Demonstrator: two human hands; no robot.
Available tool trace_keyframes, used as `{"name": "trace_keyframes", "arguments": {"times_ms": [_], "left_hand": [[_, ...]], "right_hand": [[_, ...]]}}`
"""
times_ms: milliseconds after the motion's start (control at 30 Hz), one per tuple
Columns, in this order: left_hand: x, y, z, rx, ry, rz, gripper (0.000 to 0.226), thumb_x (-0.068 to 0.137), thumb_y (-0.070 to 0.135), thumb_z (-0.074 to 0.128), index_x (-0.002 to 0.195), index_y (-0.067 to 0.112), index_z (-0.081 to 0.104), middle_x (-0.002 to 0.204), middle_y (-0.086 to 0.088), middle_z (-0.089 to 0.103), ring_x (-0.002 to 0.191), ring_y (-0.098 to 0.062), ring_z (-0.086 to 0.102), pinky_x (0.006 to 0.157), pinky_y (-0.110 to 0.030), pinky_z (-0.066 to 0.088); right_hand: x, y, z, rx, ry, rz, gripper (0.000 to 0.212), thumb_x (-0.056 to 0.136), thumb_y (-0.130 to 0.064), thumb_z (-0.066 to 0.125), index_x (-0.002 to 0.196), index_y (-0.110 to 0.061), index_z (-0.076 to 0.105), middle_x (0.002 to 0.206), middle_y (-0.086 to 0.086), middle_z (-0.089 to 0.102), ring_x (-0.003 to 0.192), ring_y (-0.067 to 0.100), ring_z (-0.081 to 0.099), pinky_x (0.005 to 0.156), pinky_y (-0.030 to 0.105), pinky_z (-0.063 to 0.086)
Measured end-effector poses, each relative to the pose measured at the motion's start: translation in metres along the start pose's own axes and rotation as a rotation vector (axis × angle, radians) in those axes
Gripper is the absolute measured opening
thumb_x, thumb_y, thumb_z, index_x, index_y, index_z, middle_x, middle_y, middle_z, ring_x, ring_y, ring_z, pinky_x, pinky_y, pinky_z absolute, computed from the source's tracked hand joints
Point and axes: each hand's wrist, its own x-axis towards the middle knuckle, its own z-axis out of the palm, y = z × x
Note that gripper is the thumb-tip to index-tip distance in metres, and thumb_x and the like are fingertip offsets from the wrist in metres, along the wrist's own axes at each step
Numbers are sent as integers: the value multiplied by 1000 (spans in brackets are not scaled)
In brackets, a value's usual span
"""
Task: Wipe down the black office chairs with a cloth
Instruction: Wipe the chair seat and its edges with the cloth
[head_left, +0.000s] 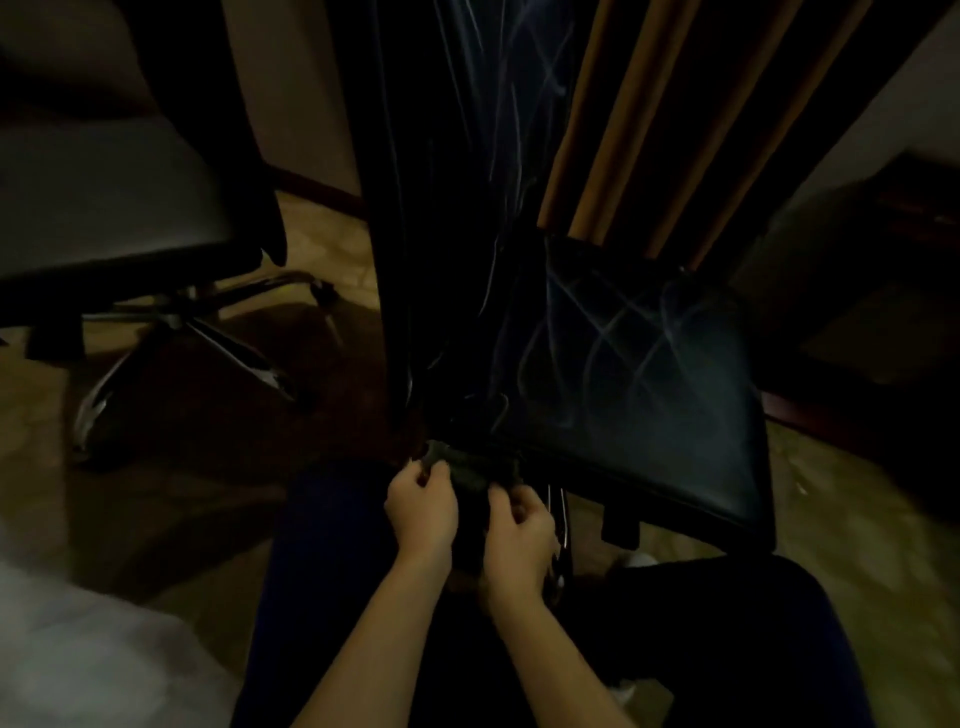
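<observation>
A black office chair (644, 374) stands right in front of me, its seat and tall back streaked with pale wipe marks. Below the seat's near left corner both hands hold a dark cloth (470, 470). My left hand (423, 506) grips the cloth's left end with curled fingers. My right hand (519, 535) pinches its right end beside the chair's chrome frame (558, 519). The scene is dim and the cloth's lower part is hard to make out.
A second office chair (119, 208) with a chrome star base (208, 338) stands at the left on the pale floor. Wooden slats (639, 114) rise behind the near chair. My knees in dark trousers (322, 545) fill the bottom.
</observation>
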Motion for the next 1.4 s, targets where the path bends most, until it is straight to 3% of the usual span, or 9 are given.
{"name": "trace_keyframes", "arguments": {"times_ms": [100,167,233,400,533,667,800,1100,1400], "left_hand": [[23,0,7,-46,24,-103,20,102,18,50,105,14,70,103,-7,68,94,-20,64,82,-34,55],[44,6,13,-50,50,-132,20,102,20,51,99,13,69,102,-10,69,90,-21,64,75,-32,54],[65,14,20,-74,66,-130,19,101,21,53,95,14,69,101,-11,69,91,-24,65,82,-38,57],[98,21,40,-81,130,-140,30,101,26,54,126,13,63,117,-7,65,107,-24,62,100,-40,50],[104,20,58,84,244,-34,43,103,35,48,136,7,52,131,-14,58,117,-30,58,95,-33,47],[116,29,61,196,259,5,47,104,37,45,138,5,48,134,-17,55,119,-30,56,87,-29,41],[119,37,55,192,183,6,42,104,34,46,138,10,50,133,-14,57,118,-28,57,101,-36,46],[42,-3,81,161,-79,-66,30,105,27,42,131,18,55,113,-1,59,103,-19,57,91,-35,46],[95,36,67,87,84,-36,33,100,35,51,124,16,64,113,-5,65,101,-23,62,95,-44,53]], "right_hand": [[16,5,18,29,-23,92,14,95,-22,60,87,-20,70,83,1,72,80,18,69,75,33,57],[31,2,33,57,-21,134,16,95,-21,60,83,-17,70,81,2,72,79,17,69,76,33,58],[47,-4,49,92,-19,179,20,95,-20,61,78,-13,69,80,4,72,79,19,68,75,34,56],[70,-9,74,182,31,323,25,92,-22,65,74,-5,69,80,13,72,77,26,69,73,40,58],[76,-10,76,221,-20,372,25,91,-20,67,75,-2,70,80,18,72,80,33,71,74,45,59],[83,-18,84,263,-63,425,22,91,-18,66,75,-4,72,79,16,73,81,31,72,73,45,61],[83,-29,94,272,-27,442,23,93,-18,62,74,-11,71,76,8,73,73,22,71,68,36,62],[77,2,11,213,162,393,19,93,-19,61,79,-16,73,81,4,74,80,21,71,80,43,60],[93,-39,59,176,73,363,24,93,-23,64,72,-13,69,73,4,70,69,17,67,65,31,59]]}}
